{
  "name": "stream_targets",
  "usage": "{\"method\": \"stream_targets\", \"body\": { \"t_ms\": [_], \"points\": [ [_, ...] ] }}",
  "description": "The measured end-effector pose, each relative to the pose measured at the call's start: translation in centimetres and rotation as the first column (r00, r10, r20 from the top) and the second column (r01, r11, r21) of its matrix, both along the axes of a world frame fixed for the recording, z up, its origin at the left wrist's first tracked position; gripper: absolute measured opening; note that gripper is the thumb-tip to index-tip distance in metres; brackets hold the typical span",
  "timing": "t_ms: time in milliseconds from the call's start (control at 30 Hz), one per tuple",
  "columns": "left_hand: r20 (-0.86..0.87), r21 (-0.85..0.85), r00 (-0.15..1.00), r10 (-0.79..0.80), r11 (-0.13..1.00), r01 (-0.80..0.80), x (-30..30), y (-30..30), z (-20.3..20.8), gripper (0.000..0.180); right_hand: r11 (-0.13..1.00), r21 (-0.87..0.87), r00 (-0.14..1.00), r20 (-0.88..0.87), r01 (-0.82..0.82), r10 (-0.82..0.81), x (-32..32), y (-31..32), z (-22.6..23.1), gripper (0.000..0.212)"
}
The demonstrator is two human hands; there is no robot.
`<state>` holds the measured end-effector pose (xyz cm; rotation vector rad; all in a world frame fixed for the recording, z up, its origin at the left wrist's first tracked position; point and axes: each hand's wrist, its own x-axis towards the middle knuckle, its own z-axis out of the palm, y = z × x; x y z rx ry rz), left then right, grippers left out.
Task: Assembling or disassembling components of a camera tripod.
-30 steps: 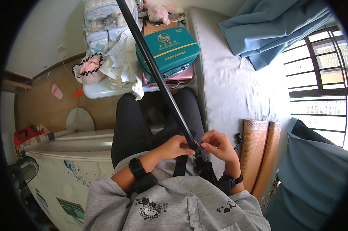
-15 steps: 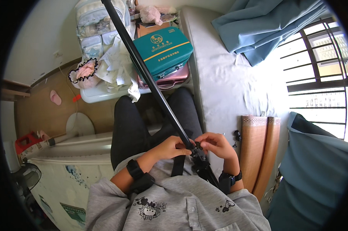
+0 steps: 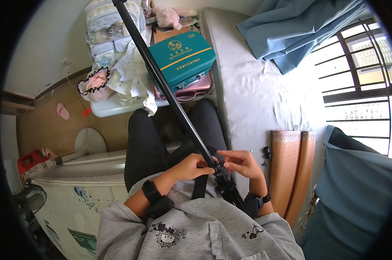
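A long black telescopic stand pole [image 3: 170,95] slants from the top of the view down to my lap. Near its lower end is a black clamp joint [image 3: 219,167], with the folded lower section [image 3: 235,197] resting against my grey shirt. My left hand [image 3: 191,167] is closed around the pole just above the joint, thumb pointing along it. My right hand [image 3: 242,164] is on the other side of the joint, thumb and forefinger apart, the thumb tip close to its small knob. Whether the thumb touches the knob, I cannot tell.
To the right is a grey-covered bed [image 3: 252,86] with rolled bamboo mats [image 3: 285,169] and small black parts [image 3: 266,152]. Ahead stand a green case [image 3: 183,58], a pale backpack [image 3: 113,30] and crumpled papers [image 3: 133,78]. A small fan [image 3: 33,197] is at the left.
My right forefinger has straightened and lifted away from the knob, widening the gap to the thumb. The pole has shifted slightly to the left; my left hand keeps its hold.
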<state>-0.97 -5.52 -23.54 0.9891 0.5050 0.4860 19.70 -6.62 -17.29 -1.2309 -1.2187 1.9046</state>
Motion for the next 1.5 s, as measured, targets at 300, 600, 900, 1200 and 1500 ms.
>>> {"method": "stream_targets", "body": {
  "t_ms": [300,600,900,1200,1500],
  "points": [
    [0.038,-0.054,0.999,0.016,0.998,-0.014,0.0,-0.1,-0.2,0.030,0.999,-0.031,0.999,-0.031,-0.034,0.033,0.4,-0.1,0.4,0.021],
    [0.036,-0.099,0.999,0.005,0.995,-0.001,0.1,0.1,-0.1,0.030,0.947,0.280,0.958,0.277,-0.159,0.079,-0.3,1.1,0.4,0.014],
    [0.011,-0.062,1.000,0.001,0.998,0.000,0.2,-0.2,-0.3,0.033,0.998,0.061,0.990,0.142,0.021,-0.029,-0.2,-0.4,0.4,0.022],
    [0.065,-0.131,0.998,-0.020,0.991,0.028,0.1,0.1,-0.5,0.030,0.963,0.225,0.975,0.194,-0.152,0.108,-0.1,0.9,0.9,0.014],
    [-0.001,-0.149,1.000,-0.023,0.989,0.022,0.0,0.2,-0.2,0.035,0.994,0.105,0.976,0.216,-0.006,-0.017,-1.5,0.1,1.7,0.013]
  ]
}}
